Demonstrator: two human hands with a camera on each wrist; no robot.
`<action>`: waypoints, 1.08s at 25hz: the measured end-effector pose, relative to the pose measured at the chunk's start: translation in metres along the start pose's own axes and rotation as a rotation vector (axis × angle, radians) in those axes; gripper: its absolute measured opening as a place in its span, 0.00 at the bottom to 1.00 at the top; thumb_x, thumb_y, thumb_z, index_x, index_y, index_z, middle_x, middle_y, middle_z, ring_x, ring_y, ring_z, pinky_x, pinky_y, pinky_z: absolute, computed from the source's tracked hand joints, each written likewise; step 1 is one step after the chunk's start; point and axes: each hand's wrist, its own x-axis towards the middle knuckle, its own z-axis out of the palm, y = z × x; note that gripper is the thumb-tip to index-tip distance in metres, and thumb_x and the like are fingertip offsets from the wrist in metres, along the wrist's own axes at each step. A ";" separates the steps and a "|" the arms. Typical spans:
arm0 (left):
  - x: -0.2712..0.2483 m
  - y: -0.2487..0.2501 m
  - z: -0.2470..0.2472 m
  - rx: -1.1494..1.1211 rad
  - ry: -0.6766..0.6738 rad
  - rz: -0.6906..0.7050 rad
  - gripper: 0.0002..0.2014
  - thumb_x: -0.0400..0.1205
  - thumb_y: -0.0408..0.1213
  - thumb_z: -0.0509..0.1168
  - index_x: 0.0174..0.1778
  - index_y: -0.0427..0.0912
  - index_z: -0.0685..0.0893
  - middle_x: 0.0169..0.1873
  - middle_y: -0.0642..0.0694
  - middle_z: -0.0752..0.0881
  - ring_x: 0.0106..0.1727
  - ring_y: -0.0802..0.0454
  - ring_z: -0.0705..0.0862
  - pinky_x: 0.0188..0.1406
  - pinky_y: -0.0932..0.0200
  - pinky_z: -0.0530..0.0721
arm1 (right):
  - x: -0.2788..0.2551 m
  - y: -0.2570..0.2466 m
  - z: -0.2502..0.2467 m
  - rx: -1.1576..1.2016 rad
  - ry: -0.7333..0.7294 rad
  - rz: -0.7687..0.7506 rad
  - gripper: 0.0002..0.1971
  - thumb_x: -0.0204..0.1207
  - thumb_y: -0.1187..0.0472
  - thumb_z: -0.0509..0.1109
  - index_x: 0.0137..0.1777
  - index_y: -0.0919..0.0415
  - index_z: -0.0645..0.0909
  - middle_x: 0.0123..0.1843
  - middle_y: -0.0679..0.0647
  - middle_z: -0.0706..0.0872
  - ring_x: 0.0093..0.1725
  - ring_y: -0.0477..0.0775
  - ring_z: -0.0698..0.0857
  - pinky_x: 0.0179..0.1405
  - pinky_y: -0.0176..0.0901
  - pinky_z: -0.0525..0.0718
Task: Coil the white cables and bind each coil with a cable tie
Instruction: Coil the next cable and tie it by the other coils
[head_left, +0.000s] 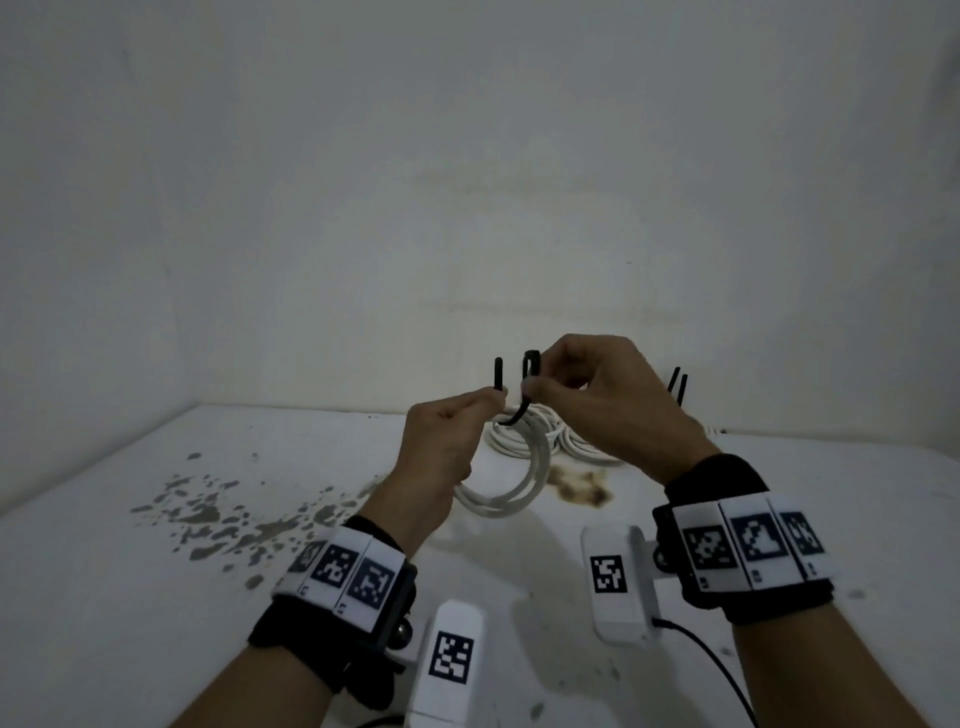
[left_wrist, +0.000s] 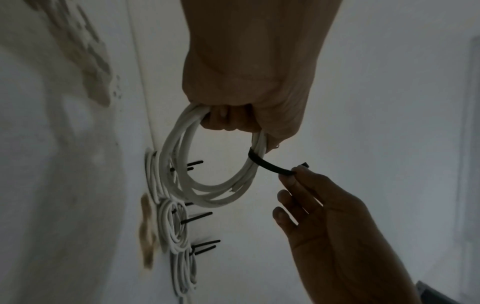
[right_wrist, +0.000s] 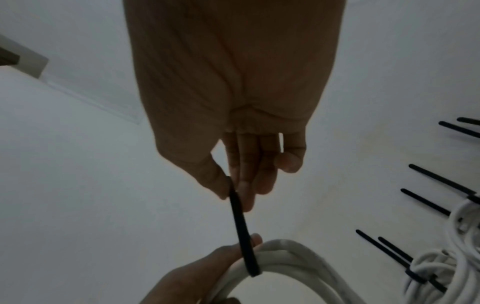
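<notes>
My left hand (head_left: 441, 441) grips a coil of white cable (head_left: 511, 488) above the white table (head_left: 130, 597); the coil hangs below the fist (left_wrist: 207, 181). A black cable tie (head_left: 522, 410) passes under the coil's top strands (left_wrist: 267, 164). One end of the tie sticks up beside my left thumb. My right hand (head_left: 597, 395) pinches the other end between thumb and forefinger (right_wrist: 241, 222), with the remaining fingers loosely spread. The tie's ends are apart. In the right wrist view my left hand (right_wrist: 197, 273) holds the cable under the tie.
Several bound white coils (left_wrist: 171, 222) with black tie tails sticking up lie at the back of the table by the wall (head_left: 582, 447). Dark stains (head_left: 218, 514) and a brown patch (head_left: 579, 491) mark the tabletop. Walls close in behind and to the left.
</notes>
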 end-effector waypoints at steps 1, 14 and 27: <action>0.000 0.000 0.001 0.033 -0.010 0.053 0.08 0.79 0.40 0.73 0.52 0.44 0.93 0.41 0.56 0.78 0.27 0.60 0.82 0.28 0.58 0.84 | 0.002 0.002 0.003 0.008 0.068 0.054 0.05 0.76 0.57 0.77 0.43 0.57 0.86 0.37 0.49 0.92 0.31 0.42 0.85 0.33 0.34 0.77; 0.013 -0.001 -0.009 0.323 -0.031 0.318 0.08 0.80 0.38 0.72 0.51 0.46 0.94 0.44 0.55 0.93 0.38 0.51 0.90 0.27 0.76 0.77 | 0.001 0.001 0.031 -0.201 0.220 -0.001 0.08 0.83 0.61 0.67 0.54 0.60 0.88 0.39 0.50 0.89 0.33 0.42 0.82 0.32 0.21 0.75; 0.016 0.006 -0.018 0.530 -0.006 0.424 0.09 0.80 0.40 0.70 0.53 0.49 0.93 0.46 0.52 0.93 0.19 0.68 0.77 0.22 0.73 0.69 | -0.004 -0.006 0.047 -0.173 0.337 -0.051 0.08 0.82 0.65 0.67 0.52 0.65 0.89 0.33 0.52 0.86 0.30 0.47 0.80 0.35 0.22 0.73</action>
